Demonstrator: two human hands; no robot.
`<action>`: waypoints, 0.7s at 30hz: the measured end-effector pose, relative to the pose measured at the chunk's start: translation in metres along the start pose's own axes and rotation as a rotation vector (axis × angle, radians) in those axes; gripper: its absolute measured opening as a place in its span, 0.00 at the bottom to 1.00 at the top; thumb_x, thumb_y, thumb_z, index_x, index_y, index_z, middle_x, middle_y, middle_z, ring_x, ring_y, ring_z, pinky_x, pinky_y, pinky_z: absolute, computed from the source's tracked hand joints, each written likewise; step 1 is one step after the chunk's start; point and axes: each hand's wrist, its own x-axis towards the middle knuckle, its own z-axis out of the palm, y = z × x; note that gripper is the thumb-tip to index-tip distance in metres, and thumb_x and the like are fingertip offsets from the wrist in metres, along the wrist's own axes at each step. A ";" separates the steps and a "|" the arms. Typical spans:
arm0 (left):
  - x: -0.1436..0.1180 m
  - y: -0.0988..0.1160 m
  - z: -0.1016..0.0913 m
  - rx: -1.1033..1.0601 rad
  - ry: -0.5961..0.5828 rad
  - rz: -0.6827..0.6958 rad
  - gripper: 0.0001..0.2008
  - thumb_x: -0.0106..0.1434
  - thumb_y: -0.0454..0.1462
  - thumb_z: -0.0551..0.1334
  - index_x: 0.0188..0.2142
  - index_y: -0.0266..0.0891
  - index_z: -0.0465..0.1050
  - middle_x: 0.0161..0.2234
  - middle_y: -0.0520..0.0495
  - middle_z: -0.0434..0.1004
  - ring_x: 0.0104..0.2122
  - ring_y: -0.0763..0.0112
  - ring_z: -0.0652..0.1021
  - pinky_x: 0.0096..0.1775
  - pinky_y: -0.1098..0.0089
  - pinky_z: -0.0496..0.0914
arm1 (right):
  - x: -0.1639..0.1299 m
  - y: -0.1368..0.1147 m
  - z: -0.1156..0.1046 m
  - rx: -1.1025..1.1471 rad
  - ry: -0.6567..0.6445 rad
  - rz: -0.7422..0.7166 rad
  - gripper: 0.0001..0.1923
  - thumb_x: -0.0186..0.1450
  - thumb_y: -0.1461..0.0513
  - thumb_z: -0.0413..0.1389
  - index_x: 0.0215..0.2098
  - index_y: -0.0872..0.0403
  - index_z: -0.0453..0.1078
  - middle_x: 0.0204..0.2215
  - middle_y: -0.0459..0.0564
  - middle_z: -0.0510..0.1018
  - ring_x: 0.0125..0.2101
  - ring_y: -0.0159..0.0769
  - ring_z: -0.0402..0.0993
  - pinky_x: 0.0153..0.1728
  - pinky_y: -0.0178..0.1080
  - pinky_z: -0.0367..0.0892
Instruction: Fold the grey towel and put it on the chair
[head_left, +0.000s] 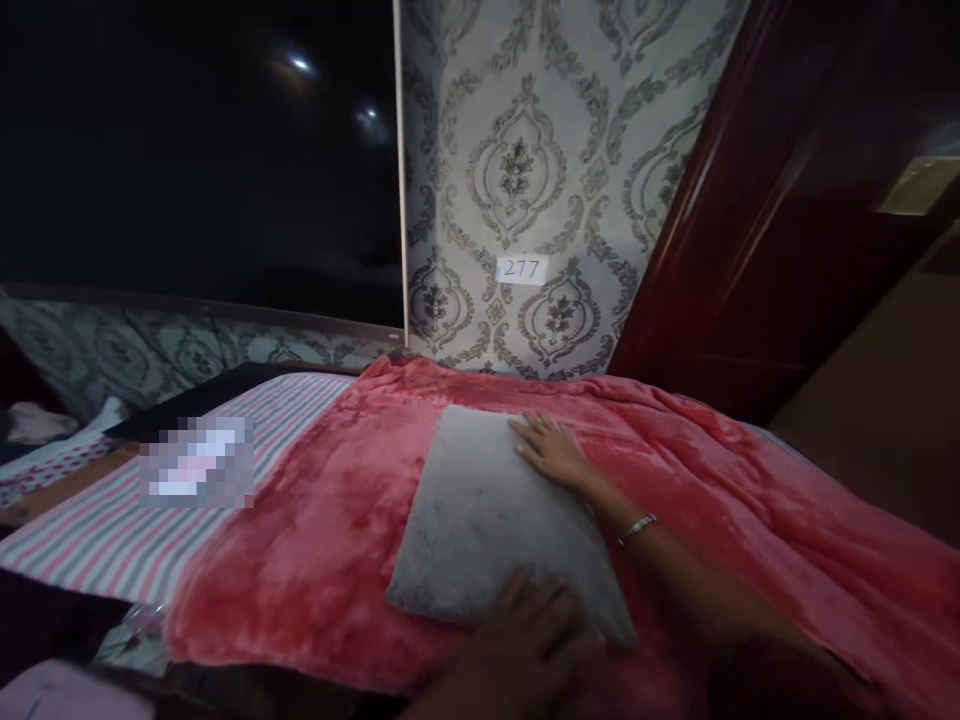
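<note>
A flat grey slab (480,520) with rounded corners and smudges on top, looking like a closed laptop, lies on a red plush blanket (322,520). My right hand (553,450) rests on its far right part, palm down with fingers spread, and the wrist wears a silver bracelet (637,528). Near the slab's front edge is my left hand (525,630), dark and slightly blurred, its fingers stretched out over the surface. Neither hand grips anything. The slab's right edge is partly hidden by my right arm.
A striped cloth (292,410) lies left of the blanket, with a pixelated patch over part of it. A large dark screen (195,150) hangs behind. Patterned wallpaper carries a paper label reading 277 (522,268). A dark red door (750,200) stands at right.
</note>
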 end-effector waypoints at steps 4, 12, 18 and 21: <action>-0.034 -0.031 -0.039 0.076 0.056 -0.208 0.21 0.65 0.39 0.63 0.57 0.44 0.71 0.56 0.41 0.76 0.59 0.56 0.71 0.66 0.49 0.56 | -0.012 -0.065 0.004 0.029 -0.043 -0.468 0.32 0.75 0.47 0.46 0.74 0.42 0.48 0.73 0.51 0.44 0.72 0.51 0.34 0.67 0.65 0.36; -0.070 -0.044 -0.016 0.275 0.143 -0.319 0.26 0.58 0.56 0.66 0.53 0.54 0.75 0.56 0.43 0.77 0.64 0.51 0.66 0.69 0.48 0.43 | 0.042 -0.106 0.033 0.110 -0.124 -0.617 0.33 0.74 0.44 0.46 0.73 0.43 0.51 0.72 0.51 0.50 0.72 0.46 0.40 0.68 0.59 0.37; -0.075 -0.045 0.014 0.254 0.334 -0.327 0.18 0.61 0.54 0.64 0.47 0.53 0.78 0.54 0.43 0.79 0.68 0.50 0.62 0.68 0.47 0.50 | 0.115 -0.089 0.030 0.082 -0.136 -0.339 0.30 0.75 0.47 0.43 0.72 0.45 0.55 0.73 0.50 0.47 0.72 0.45 0.39 0.68 0.57 0.40; -0.076 -0.046 0.017 0.272 0.357 -0.344 0.17 0.60 0.53 0.66 0.46 0.52 0.78 0.54 0.43 0.79 0.68 0.49 0.61 0.67 0.45 0.51 | 0.131 -0.088 0.031 0.072 -0.125 -0.234 0.29 0.76 0.49 0.42 0.72 0.48 0.53 0.72 0.53 0.48 0.71 0.46 0.45 0.68 0.57 0.43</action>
